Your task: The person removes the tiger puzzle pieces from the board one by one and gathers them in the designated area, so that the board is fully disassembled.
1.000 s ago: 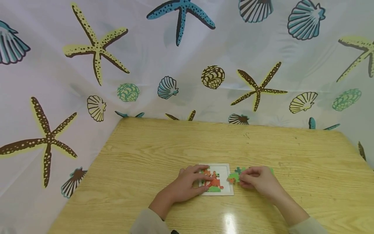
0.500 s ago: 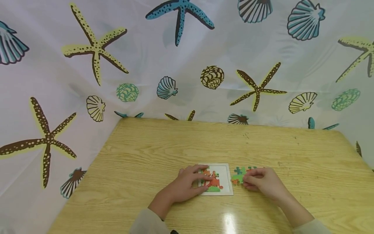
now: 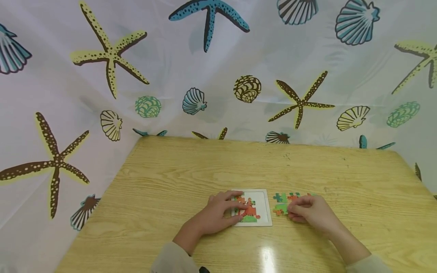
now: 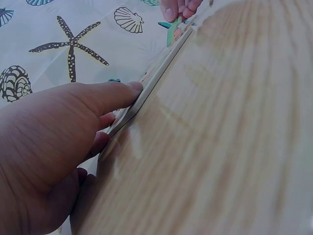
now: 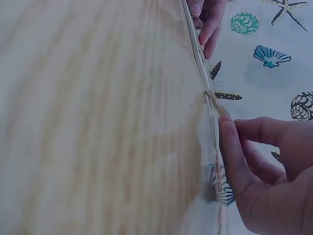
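A white framed jigsaw tray (image 3: 269,212) lies on the table, partly filled with orange and green pieces (image 3: 250,218) on its left side. My left hand (image 3: 216,214) rests over the tray's left part, its fingers spread and covering some pieces. In the left wrist view, the thumb of the left hand (image 4: 54,142) lies along the tray's edge (image 4: 159,71). Just right of the tray, my right hand (image 3: 314,214) pinches a green and orange jigsaw piece (image 3: 280,209) between thumb and fingers. The right wrist view shows this jigsaw piece (image 5: 221,104) tilted and nearly edge-on.
Several loose pieces lie behind the right hand, among them a teal and green piece (image 3: 279,197) and an orange and green piece (image 3: 293,196). The wooden table (image 3: 191,167) ends at a white cloth (image 3: 218,117) printed with shells and starfish.
My right hand has drawn the jigsaw piece to the right, away from the tray's edge, baring more loose pieces behind it. The left hand stays in place on the tray.
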